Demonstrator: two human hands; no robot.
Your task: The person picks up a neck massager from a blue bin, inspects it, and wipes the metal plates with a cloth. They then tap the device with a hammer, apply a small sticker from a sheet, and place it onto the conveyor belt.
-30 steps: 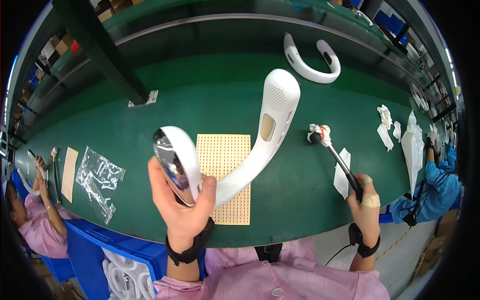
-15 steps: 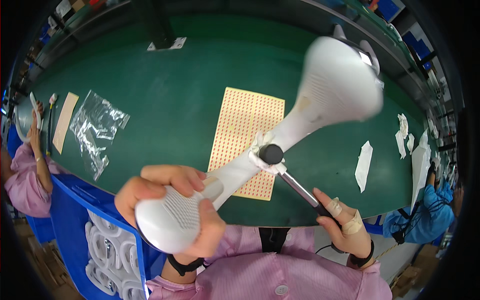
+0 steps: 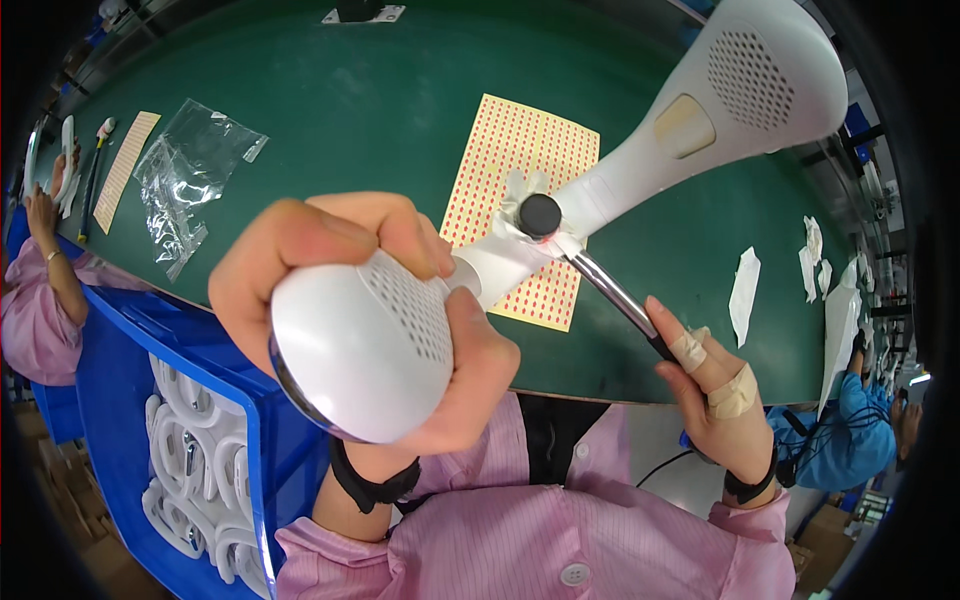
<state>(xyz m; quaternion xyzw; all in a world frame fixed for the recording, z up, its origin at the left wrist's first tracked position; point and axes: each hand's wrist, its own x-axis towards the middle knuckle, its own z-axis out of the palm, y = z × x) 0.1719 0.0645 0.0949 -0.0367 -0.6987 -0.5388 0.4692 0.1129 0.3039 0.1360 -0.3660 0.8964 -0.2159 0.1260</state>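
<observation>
A white curved neckband device (image 3: 630, 180) with perforated panels on its two wide ends is held up above the table. My left hand (image 3: 290, 245) is wrapped round its near left end, fingers over the top and thumb on the inner side. The far end rises to the upper right. In my right hand (image 3: 720, 405), a small hammer (image 3: 605, 285) is held by its dark grip. Its black round face shows, the head is wrapped in white tape, and it overlaps the device's narrow middle; I cannot tell whether they touch. Tape covers parts of two right fingers.
On the green table (image 3: 360, 120) lie a sheet of small red stickers (image 3: 500, 150), a clear plastic bag (image 3: 190, 165) and white paper scraps (image 3: 744, 295). A blue bin (image 3: 270, 430) of white curved parts (image 3: 195, 440) stands at lower left. Co-workers sit at both sides.
The device has turned, so its perforated panels show more plainly, and its far end stands higher in view. Both hands appear higher with it, and the whole view has shifted. Both grips stay.
</observation>
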